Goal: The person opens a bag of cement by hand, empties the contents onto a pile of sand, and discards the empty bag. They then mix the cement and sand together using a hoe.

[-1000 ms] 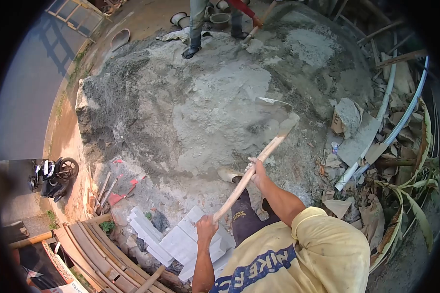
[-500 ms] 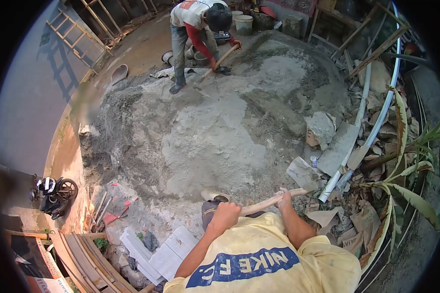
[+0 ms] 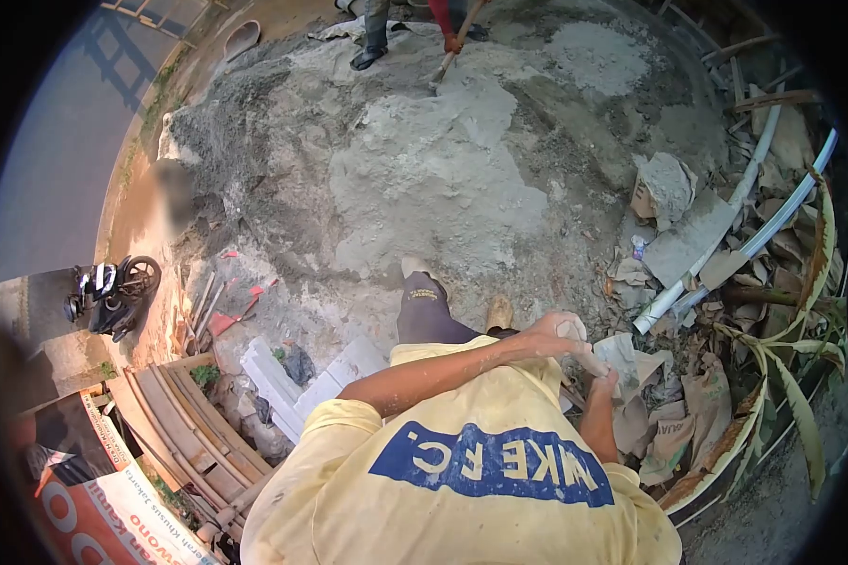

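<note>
My left hand [image 3: 548,336] reaches across my front to the right, its fingers wrapped round a pale wooden tool handle [image 3: 589,359]. Close by the right side of my shirt, my right hand [image 3: 601,383] grips the same handle a little lower. Only a short piece of the handle shows between the hands, and I cannot see the tool's head. Ahead of my feet spreads a wide heap of grey sand and cement powder [image 3: 433,179]. One of my shoes [image 3: 413,266] rests at its near edge.
A co-worker's hand [image 3: 453,44] holds another wooden-handled tool [image 3: 459,49] at the far side of the heap. White pipes [image 3: 707,273], torn paper sacks [image 3: 693,414] and a plant [image 3: 773,358] lie right. Left are planks [image 3: 184,433] and a motorbike [image 3: 113,294].
Both hands have moved right and closer together, carrying the handle to my right side. My view has tilted downward, so the co-worker's upper body has left the picture.
</note>
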The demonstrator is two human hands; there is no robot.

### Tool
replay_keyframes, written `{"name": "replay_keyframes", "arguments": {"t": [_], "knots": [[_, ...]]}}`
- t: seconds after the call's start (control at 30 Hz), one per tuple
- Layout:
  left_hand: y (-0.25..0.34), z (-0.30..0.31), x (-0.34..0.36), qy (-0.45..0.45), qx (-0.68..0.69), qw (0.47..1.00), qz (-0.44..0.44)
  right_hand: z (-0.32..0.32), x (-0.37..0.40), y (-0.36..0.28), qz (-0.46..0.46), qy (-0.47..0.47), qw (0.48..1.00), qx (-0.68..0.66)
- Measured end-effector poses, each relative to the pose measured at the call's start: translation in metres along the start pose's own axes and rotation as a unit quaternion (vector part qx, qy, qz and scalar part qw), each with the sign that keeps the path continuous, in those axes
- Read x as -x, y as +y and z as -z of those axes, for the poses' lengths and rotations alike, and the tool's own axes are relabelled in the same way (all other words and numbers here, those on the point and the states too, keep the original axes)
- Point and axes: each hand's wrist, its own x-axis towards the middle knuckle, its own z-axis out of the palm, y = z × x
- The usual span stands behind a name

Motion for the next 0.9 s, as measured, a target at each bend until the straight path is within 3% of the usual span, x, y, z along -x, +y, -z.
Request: {"name": "replay_keyframes", "arguments": {"t": [0.03,0.1,0.13,0.2,0.27,0.3,0.37,0.43,0.5,0.53,0.57,0.63,0.67,0.73,0.8,0.87,0.9], "knots": [[-0.012,0.003,-0.008,0.000,0.006,1.000,0.003,0.000,0.007,-0.003,0.006,0.002,1.000,0.009],[-0.030,0.010,-0.021,0.003,0.226,0.973,0.049,-0.008,0.018,-0.002,0.017,0.007,1.000,0.021],[-0.030,0.014,-0.023,0.003,0.230,0.972,0.052,-0.017,0.022,0.000,0.023,0.009,0.999,0.025],[-0.024,0.032,-0.027,0.077,0.437,0.895,0.054,-0.042,0.027,0.015,0.033,0.014,0.999,0.026],[-0.027,0.068,-0.029,0.104,0.455,0.884,0.035,-0.068,0.010,0.049,0.050,0.038,0.998,-0.001],[-0.049,0.091,-0.035,0.166,0.480,0.861,0.029,-0.082,-0.002,0.067,0.067,0.057,0.996,-0.027],[-0.061,0.144,-0.032,0.279,0.512,0.812,0.023,-0.120,-0.006,0.131,0.130,0.032,0.991,0.024],[-0.084,0.213,-0.013,0.353,0.523,0.776,-0.003,-0.188,0.001,0.206,0.063,0.094,0.992,0.057],[-0.105,0.286,0.014,0.416,0.539,0.729,-0.076,-0.259,0.017,0.301,0.030,-0.022,0.999,0.029],[-0.094,0.316,0.029,0.456,0.484,0.739,-0.106,-0.311,0.020,0.345,-0.030,0.023,0.998,0.049],[-0.085,0.342,0.041,0.475,0.429,0.756,-0.135,-0.346,0.019,0.392,-0.079,-0.101,0.991,0.046],[-0.056,0.371,0.047,0.531,0.248,0.788,-0.190,-0.424,0.051,0.459,-0.163,-0.224,0.957,0.090],[-0.049,0.384,0.050,0.535,0.247,0.787,-0.183,-0.439,0.066,0.471,-0.185,-0.217,0.955,0.083],[-0.040,0.399,0.055,0.517,0.249,0.808,-0.137,-0.442,0.081,0.472,-0.204,-0.203,0.954,0.083],[-0.035,0.382,0.046,0.500,0.223,0.825,-0.141,-0.437,0.076,0.448,-0.159,-0.277,0.939,0.124],[-0.023,0.371,0.034,0.426,0.089,0.891,-0.130,-0.440,0.072,0.424,-0.173,-0.295,0.929,0.138],[-0.023,0.373,0.024,0.426,0.091,0.890,-0.136,-0.444,0.076,0.411,-0.210,-0.315,0.913,0.152]]}}
